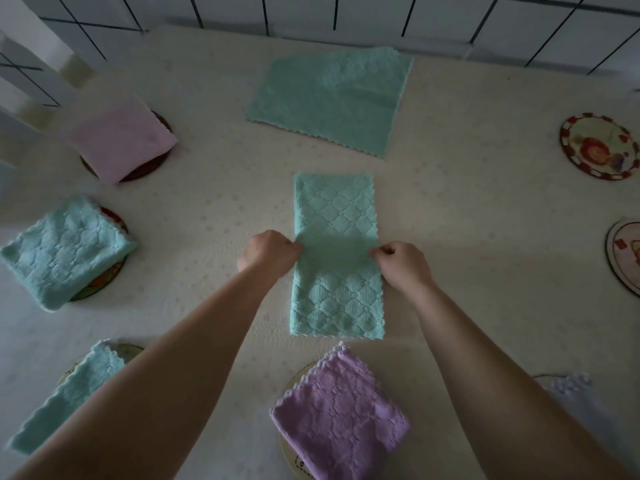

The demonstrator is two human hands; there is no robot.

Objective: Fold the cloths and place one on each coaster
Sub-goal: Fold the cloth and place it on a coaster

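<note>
Teal cloth [336, 258], long folded strip, diamond-quilted, scalloped edges

The worktop [467, 220], covered in pale cloth, carries a long folded green cloth [337, 296] at centre and a wider green cloth [329, 98] beyond it. Two bare coasters [597, 145] lie at right; other coasters around the left and near edges hold folded cloths, pink [121, 136], lilac [339, 417] and green [65, 247].

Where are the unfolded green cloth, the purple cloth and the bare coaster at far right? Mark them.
unfolded green cloth [329, 98], head view, its middle.
purple cloth [341, 414], head view, its middle.
bare coaster [597, 145], head view, its patterned face.
</note>
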